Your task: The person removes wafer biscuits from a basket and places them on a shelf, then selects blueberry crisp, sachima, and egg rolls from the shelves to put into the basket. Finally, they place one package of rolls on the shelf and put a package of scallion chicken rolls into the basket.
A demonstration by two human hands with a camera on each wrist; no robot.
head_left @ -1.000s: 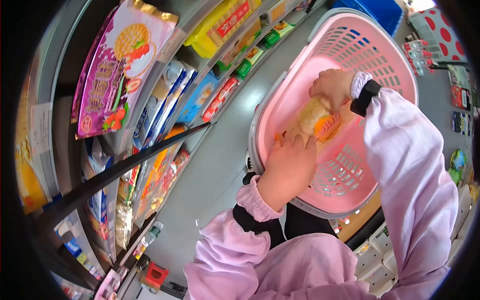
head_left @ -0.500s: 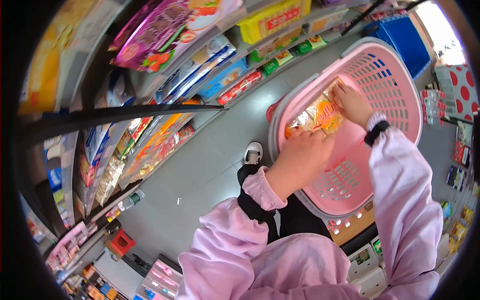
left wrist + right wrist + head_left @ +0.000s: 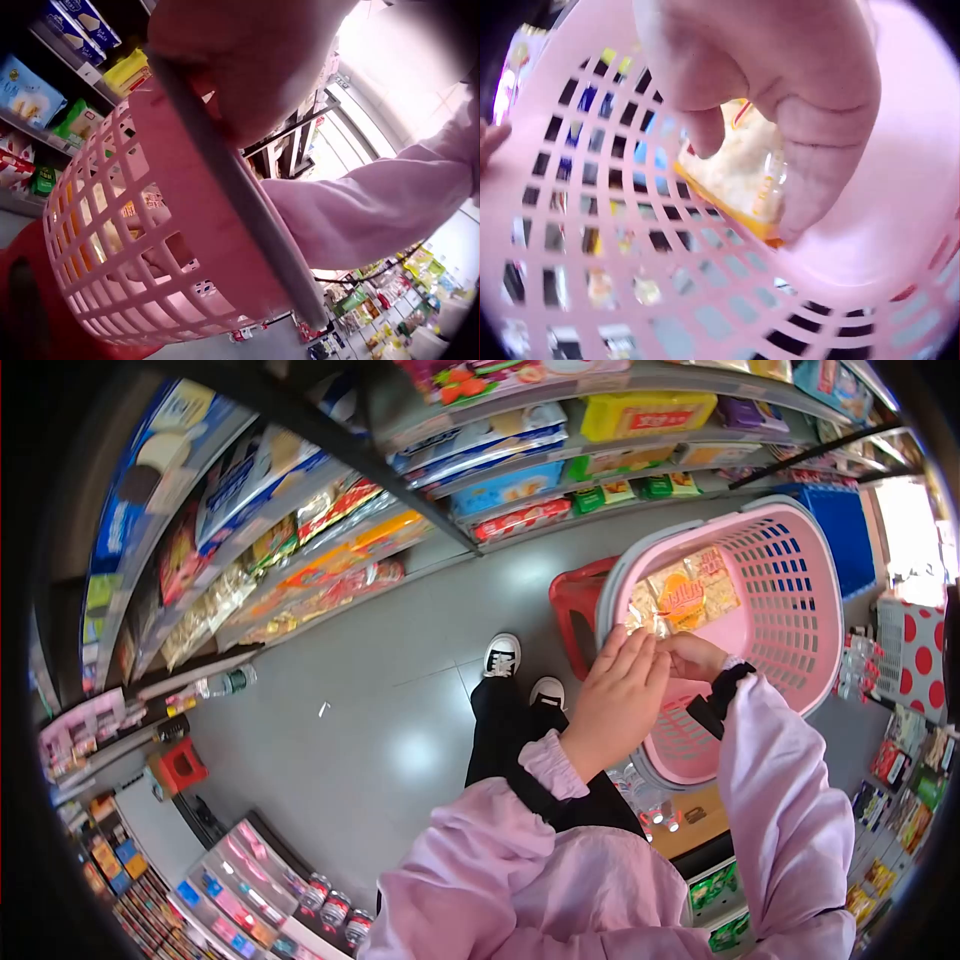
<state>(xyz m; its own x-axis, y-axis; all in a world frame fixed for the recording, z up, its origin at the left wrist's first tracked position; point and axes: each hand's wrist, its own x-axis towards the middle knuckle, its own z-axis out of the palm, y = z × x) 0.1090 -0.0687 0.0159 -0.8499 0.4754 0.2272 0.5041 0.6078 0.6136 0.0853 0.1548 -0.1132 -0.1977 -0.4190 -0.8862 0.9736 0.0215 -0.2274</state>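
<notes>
Pinching bag (image 3: 688,592) by near edge with right grip (image 3: 698,657), inside basket (image 3: 728,630), toward left side. Laying left grip (image 3: 622,698), fingers straight, over basket's left rim. Standing near red stool (image 3: 577,600).

You have a grey tiled floor (image 3: 330,660) below, gleaming with pale reflections. Stocked snack shelves (image 3: 480,415) run ahead and to your left, near a red plastic stool (image 3: 563,602); white glare (image 3: 912,535) shines far right.
</notes>
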